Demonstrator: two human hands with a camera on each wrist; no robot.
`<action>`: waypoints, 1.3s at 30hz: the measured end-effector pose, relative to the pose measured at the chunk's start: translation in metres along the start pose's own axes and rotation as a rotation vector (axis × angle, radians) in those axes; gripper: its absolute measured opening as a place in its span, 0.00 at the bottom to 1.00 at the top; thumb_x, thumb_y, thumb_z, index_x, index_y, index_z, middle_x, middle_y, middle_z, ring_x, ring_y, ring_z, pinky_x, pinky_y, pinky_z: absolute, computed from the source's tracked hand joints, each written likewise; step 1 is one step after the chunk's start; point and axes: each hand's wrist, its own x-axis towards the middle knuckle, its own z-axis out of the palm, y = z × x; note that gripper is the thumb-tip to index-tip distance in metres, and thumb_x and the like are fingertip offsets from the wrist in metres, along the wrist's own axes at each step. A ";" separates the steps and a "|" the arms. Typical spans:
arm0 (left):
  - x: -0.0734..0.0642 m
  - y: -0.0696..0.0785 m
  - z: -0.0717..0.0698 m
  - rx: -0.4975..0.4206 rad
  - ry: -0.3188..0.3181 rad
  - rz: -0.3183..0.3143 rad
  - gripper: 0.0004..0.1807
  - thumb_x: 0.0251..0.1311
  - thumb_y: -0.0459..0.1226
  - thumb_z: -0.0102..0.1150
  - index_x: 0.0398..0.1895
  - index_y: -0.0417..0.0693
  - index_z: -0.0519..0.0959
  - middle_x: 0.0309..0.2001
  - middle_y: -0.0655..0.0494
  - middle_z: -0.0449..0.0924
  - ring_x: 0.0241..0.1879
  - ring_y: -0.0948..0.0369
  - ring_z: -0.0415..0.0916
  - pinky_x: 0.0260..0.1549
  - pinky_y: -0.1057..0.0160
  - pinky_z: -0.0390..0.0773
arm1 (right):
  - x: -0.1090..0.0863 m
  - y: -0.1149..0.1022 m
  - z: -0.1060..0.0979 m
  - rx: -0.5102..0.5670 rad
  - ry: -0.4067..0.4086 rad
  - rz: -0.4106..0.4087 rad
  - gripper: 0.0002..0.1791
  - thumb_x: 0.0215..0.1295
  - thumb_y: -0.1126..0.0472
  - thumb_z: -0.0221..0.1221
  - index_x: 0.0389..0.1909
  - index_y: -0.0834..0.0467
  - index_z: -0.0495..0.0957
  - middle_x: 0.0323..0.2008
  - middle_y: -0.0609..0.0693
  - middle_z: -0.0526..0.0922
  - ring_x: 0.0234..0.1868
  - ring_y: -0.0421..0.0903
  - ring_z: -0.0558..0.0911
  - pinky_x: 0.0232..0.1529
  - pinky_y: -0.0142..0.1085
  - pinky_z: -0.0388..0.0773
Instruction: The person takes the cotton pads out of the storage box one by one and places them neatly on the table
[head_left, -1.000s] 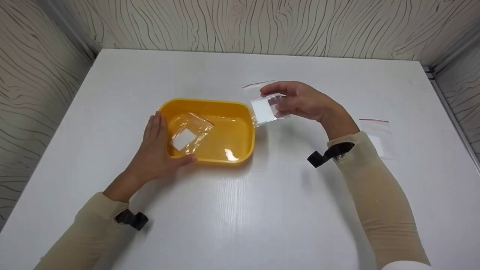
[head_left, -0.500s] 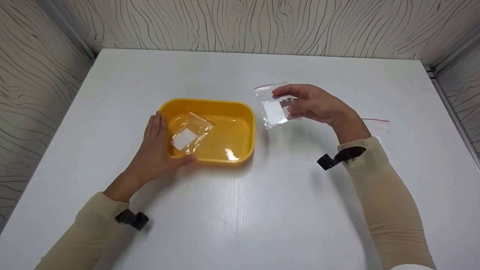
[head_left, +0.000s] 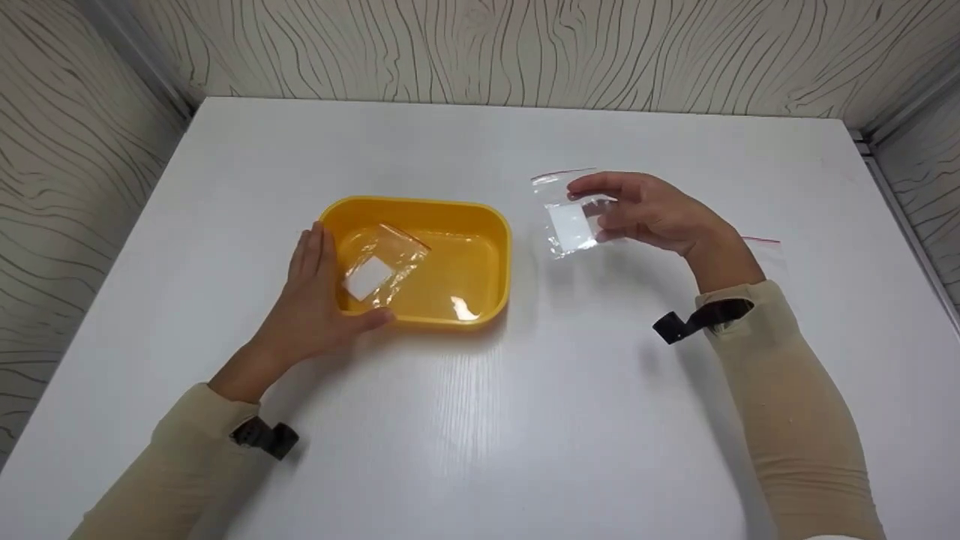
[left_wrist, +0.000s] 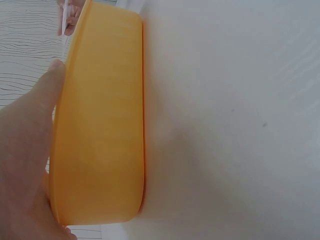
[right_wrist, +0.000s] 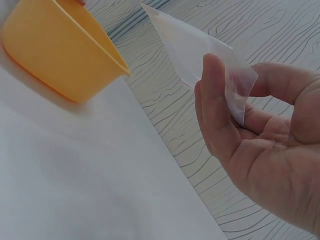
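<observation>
In the head view, my left hand point(head_left: 304, 300) lies against the left end of a yellow plastic tub point(head_left: 501, 262), with straight fingers along its outer wall and the thumb at the near rim. The left wrist view shows that thumb along the rim of the tub point(left_wrist: 102, 115). Inside the tub is a small clear zip bag point(head_left: 397, 259) with a white square in it. Right of the tub, my right hand point(head_left: 656, 214) pinches a similar zip bag point(head_left: 570, 227) above the table; in the right wrist view the bag point(right_wrist: 192, 47) sticks out between fingers and thumb.
Another red-striped zip bag point(head_left: 765, 251) lies on the white table point(head_left: 450, 435), largely hidden behind the right forearm. A wood-patterned wall point(head_left: 480, 52) borders the table's far edge. Black camera mounts point(head_left: 705, 319) sit on both wrists.
My right hand has moved rightward with the zip bag, from the tub's right rim to a short distance away from it. The left hand and tub have stayed put.
</observation>
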 end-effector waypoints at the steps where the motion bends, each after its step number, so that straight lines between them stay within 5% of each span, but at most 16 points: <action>1: 0.000 0.000 0.000 -0.001 0.000 0.000 0.74 0.53 0.68 0.65 0.79 0.33 0.27 0.80 0.37 0.21 0.79 0.44 0.20 0.74 0.37 0.43 | -0.001 0.000 -0.001 -0.001 -0.001 -0.001 0.26 0.67 0.76 0.56 0.66 0.60 0.74 0.61 0.54 0.71 0.52 0.51 0.76 0.48 0.32 0.83; 14: 0.001 -0.002 0.001 -0.001 -0.010 -0.009 0.75 0.53 0.69 0.65 0.79 0.35 0.27 0.80 0.39 0.19 0.79 0.45 0.19 0.74 0.38 0.44 | -0.020 0.012 -0.014 0.005 -0.025 -0.018 0.27 0.67 0.79 0.53 0.66 0.60 0.73 0.59 0.59 0.69 0.49 0.50 0.77 0.46 0.33 0.83; 39: 0.000 0.000 0.000 0.009 -0.021 -0.021 0.74 0.53 0.70 0.63 0.79 0.35 0.27 0.80 0.40 0.19 0.79 0.46 0.18 0.75 0.38 0.44 | -0.059 0.031 -0.042 0.069 0.027 -0.053 0.29 0.69 0.81 0.51 0.70 0.64 0.69 0.62 0.53 0.73 0.50 0.46 0.80 0.45 0.29 0.82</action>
